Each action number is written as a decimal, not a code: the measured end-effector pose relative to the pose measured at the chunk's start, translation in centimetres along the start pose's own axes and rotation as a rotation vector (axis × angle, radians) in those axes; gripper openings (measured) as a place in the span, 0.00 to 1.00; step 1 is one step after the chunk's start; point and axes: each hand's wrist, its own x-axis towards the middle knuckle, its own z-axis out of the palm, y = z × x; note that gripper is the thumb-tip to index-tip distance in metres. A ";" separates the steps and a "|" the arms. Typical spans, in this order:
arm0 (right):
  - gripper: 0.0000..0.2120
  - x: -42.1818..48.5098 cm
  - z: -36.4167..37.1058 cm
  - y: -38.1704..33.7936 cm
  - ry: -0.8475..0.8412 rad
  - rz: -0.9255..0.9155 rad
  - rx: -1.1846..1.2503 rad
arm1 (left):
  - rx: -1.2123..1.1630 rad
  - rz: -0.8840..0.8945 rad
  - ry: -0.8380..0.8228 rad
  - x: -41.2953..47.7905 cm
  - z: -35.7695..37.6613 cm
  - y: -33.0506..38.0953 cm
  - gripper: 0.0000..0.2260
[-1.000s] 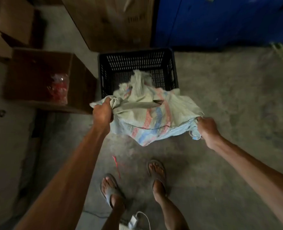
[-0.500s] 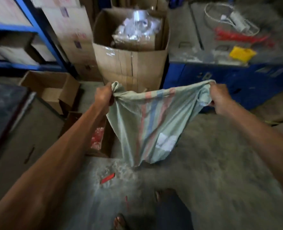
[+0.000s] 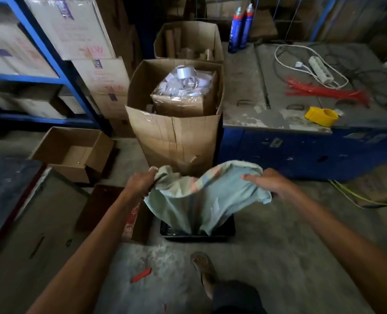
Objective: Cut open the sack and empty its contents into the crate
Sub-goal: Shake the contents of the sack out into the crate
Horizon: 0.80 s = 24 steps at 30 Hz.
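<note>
A pale green woven sack (image 3: 201, 200) with red and blue stripes hangs limp between both hands, its lower end drooping into the black plastic crate (image 3: 230, 232) on the floor. My left hand (image 3: 140, 182) is closed on the sack's left corner. At the right corner, my right hand (image 3: 267, 181) grips the cloth with the fingers spread over it. Most of the crate and whatever lies in it are hidden behind the sack.
A tall cardboard box (image 3: 176, 137) with wrapped goods stands just behind the crate. An open brown box (image 3: 104, 207) sits at the crate's left, a blue workbench (image 3: 301, 146) at the right. A red scrap (image 3: 141, 275) lies on the concrete floor near my foot (image 3: 205, 270).
The sack was lifted off the crate and held high and stretched wide. It now hangs lower and slacker, with its end back inside the crate. My view has tilted up.
</note>
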 end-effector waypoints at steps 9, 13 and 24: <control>0.05 -0.4 -5.5 -5.7 0.238 -0.302 0.243 | -0.270 0.162 0.178 -2.2 -3.1 10.7 0.16; 0.04 -1.0 -4.7 -6.6 0.240 -0.348 0.338 | -0.320 0.123 0.197 -2.7 -2.8 10.7 0.15; 0.07 -6.9 -12.4 -15.3 0.232 -0.490 0.271 | -0.199 0.304 0.180 -6.3 -7.2 20.9 0.15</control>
